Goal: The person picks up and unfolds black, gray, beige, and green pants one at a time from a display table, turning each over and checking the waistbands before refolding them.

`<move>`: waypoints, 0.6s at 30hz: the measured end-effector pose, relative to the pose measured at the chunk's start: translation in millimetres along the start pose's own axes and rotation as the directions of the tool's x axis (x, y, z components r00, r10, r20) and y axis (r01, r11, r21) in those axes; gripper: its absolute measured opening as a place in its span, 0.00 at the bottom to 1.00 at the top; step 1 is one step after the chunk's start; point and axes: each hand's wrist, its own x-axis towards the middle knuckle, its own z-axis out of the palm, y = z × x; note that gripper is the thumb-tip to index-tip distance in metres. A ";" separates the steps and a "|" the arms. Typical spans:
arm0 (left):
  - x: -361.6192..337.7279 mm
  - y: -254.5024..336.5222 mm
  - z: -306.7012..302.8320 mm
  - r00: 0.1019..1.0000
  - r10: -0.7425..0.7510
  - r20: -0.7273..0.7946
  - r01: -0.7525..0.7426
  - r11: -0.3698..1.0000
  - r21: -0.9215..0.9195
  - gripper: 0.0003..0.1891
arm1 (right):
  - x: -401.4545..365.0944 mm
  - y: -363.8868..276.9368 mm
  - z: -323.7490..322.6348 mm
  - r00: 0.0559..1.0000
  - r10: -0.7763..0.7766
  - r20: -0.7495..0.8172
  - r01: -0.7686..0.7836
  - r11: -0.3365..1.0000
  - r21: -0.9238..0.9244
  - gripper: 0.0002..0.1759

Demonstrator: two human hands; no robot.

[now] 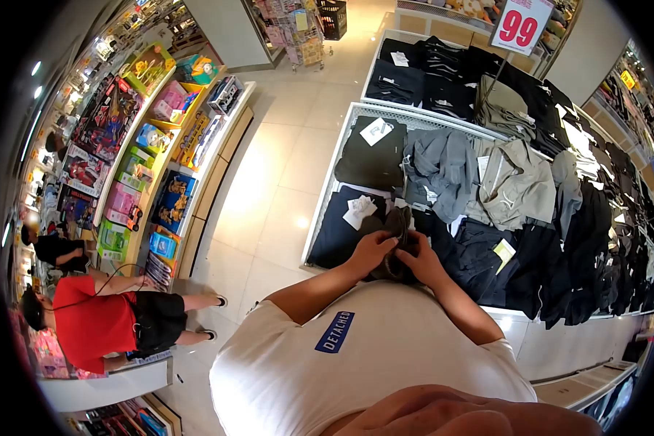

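A dark brown garment (392,269) is bunched between my two hands at the near edge of the display table. My left hand (374,251) has its fingers closed on the garment from the left side. From the right, my right hand (420,260) pinches the same cloth, thumbs close together. Just beyond lie a folded dark olive garment (370,156) with a white tag and a folded navy garment (333,236). A crumpled grey garment (439,167) and a beige one (514,185) spread out to the right.
The white-rimmed table (325,185) holds more dark clothes. A sign (519,27) reading 99 stands over the far pile. Toy shelves (142,196) line the left, where a person in red (98,320) stands near another person in black (57,248).
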 end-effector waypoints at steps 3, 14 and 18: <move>-4.4 7.6 19.3 0.986 0.154 0.070 -0.169 0.921 0.351 0.21 | -5.9 12.6 -26.6 1.000 -0.018 0.016 0.019 0.999 -0.028 0.35; -36.5 16.9 78.8 0.909 0.069 0.411 0.275 0.640 -0.717 0.28 | -33.0 46.5 -119.2 0.999 -0.030 -0.030 0.024 0.985 -0.169 0.51; -26.4 -19.9 106.8 0.825 0.139 0.547 0.394 0.552 -0.735 0.21 | -59.9 37.1 -120.3 0.941 -0.289 0.178 0.339 0.824 -0.454 0.39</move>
